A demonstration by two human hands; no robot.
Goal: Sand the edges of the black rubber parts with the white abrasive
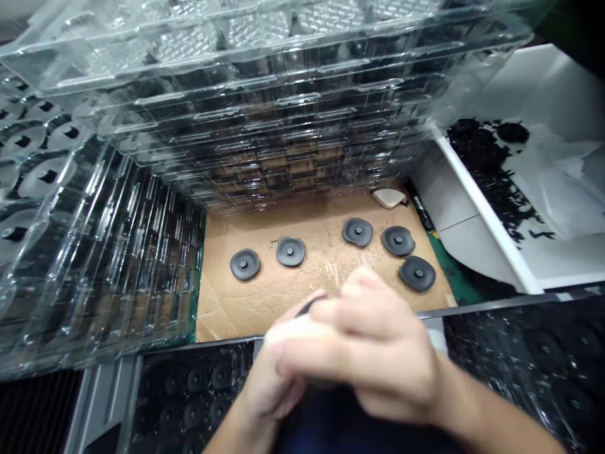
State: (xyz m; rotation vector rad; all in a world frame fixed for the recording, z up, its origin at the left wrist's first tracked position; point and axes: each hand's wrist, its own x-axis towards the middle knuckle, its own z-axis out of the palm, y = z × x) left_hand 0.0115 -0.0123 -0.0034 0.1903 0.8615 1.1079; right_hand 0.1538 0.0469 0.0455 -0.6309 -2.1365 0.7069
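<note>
Grip state: the left hand [278,366] is closed around a dark part [308,306], of which only a thin edge shows between the fingers. The right hand [378,334] lies over it with fingers curled; blur and overlap prevent telling whether it pinches the part or only rests against it. Both hands are positioned above the near edge of the cardboard sheet [222,318].

Nearest the body, a near-left tray [152,362] and a near-right tray [477,340] flank the hands. Both contain dark round pieces in their recesses—whether these are finished or unworked cannot be told.

Beyond the hands, five dark discs lie apart from both hands on the cardboard, each with a small central hub facing up. To the left are a leftmost disc [244,270] and a second disc [290,257]; to the right, a third disc [358,238], a fourth disc [397,247] and a fifth disc [417,280], the last two near each other.

Progress, as judged: one part is in hand and five discs lie out of the grip. No visible mark separates completed discs from pending ones, so a finished count cannot be given.

Farther back stand a left tray stack [118,208] and a rear tray stack [283,94] of clear plastic. At right, a white bin [486,211] holds loose black pieces [479,154]—quantity not countable.
</note>
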